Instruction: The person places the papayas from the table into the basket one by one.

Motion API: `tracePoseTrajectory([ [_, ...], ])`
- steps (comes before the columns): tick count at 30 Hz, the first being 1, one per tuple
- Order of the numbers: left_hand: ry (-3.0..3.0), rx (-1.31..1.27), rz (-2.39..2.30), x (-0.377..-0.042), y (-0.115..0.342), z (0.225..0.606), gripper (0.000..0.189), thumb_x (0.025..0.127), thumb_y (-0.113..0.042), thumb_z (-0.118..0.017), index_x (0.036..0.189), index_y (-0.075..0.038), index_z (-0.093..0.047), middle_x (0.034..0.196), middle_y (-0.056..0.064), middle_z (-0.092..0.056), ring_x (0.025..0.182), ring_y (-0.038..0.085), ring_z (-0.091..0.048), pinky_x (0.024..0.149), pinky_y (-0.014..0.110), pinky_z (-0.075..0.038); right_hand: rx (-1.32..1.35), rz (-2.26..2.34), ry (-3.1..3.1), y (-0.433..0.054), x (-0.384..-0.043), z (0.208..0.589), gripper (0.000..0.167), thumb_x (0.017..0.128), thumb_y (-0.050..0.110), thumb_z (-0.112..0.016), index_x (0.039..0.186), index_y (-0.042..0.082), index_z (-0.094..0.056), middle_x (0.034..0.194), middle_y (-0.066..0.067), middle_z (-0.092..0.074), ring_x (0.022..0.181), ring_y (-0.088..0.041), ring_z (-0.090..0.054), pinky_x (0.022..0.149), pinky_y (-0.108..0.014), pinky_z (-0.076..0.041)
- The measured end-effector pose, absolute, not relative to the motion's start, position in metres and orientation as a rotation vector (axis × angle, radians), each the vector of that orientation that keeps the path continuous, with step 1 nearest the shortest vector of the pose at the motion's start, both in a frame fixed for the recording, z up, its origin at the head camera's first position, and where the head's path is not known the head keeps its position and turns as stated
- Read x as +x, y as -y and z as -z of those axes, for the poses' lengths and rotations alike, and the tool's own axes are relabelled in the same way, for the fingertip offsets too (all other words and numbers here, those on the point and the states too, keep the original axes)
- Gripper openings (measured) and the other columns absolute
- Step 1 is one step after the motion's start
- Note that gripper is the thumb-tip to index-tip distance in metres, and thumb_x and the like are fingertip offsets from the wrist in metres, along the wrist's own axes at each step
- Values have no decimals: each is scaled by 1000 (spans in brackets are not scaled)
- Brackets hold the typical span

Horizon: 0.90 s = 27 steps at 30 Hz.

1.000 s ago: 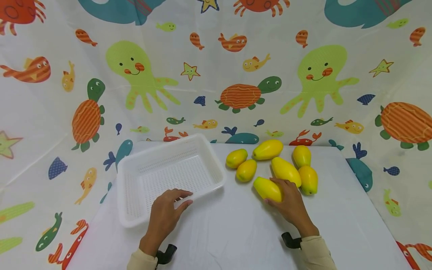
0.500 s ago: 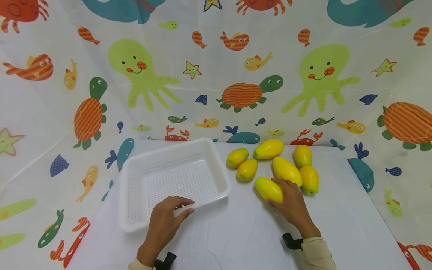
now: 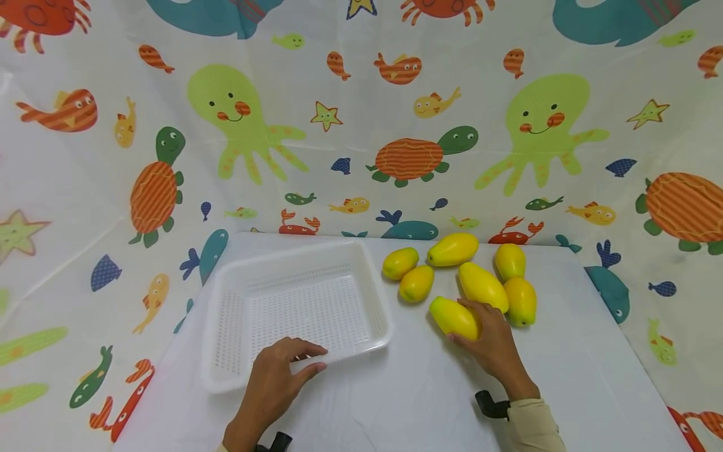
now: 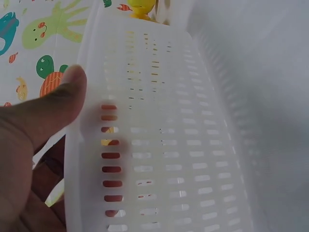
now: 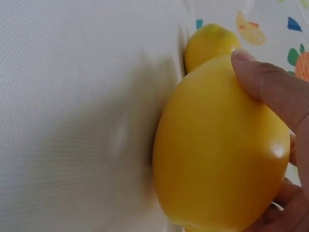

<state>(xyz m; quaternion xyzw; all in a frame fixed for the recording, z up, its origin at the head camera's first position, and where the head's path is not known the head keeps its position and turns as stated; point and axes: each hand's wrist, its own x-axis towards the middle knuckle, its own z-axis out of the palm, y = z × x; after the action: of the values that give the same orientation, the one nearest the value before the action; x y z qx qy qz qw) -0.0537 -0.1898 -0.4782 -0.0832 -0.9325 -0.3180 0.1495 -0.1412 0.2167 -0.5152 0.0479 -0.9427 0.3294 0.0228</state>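
White plastic forms the basket (image 3: 361,350) whose near rim your left hand (image 3: 275,380) pinches, probably to steady it, while your right hand (image 3: 492,339) curls its fingers round the nearest yellow fruit (image 3: 453,317), right of the basket by the other fruits (image 3: 482,287), likely so it can't roll

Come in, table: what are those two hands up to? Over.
Left hand grips rim of white basket. Right hand holds front yellow fruit. Six more fruits nearby; none between it and basket.
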Motion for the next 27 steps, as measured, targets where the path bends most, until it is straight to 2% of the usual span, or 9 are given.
tracePoseTrajectory([
  [3, 2718, -213, 940, -51, 190, 477, 30, 73, -24, -97, 95, -37, -82, 90, -26, -75, 81, -3, -63, 71, 22, -56, 149, -1024, 2922, -217, -141, 515, 78, 85, 32, -91, 152, 13, -56, 152, -22, -55, 135, -43, -47, 119, -70, -35],
  [13, 2793, -235, 1018, -41, 190, 474, 33, 74, -23, -96, 97, -42, -81, 93, -32, -73, 83, -4, -63, 74, 21, -57, 135, -1036, 2923, -217, -140, 513, 77, 86, 32, -90, 152, 11, -56, 152, -23, -55, 136, -45, -46, 119, -70, -34],
  [27, 2846, -333, 1126, -31, 194, 468, 32, 79, -27, -94, 99, -45, -78, 95, -31, -72, 86, -5, -65, 76, 22, -58, 106, -1045, 2932, -215, -139, 513, 78, 87, 34, -89, 154, 13, -54, 153, -22, -55, 137, -44, -46, 120, -71, -33],
])
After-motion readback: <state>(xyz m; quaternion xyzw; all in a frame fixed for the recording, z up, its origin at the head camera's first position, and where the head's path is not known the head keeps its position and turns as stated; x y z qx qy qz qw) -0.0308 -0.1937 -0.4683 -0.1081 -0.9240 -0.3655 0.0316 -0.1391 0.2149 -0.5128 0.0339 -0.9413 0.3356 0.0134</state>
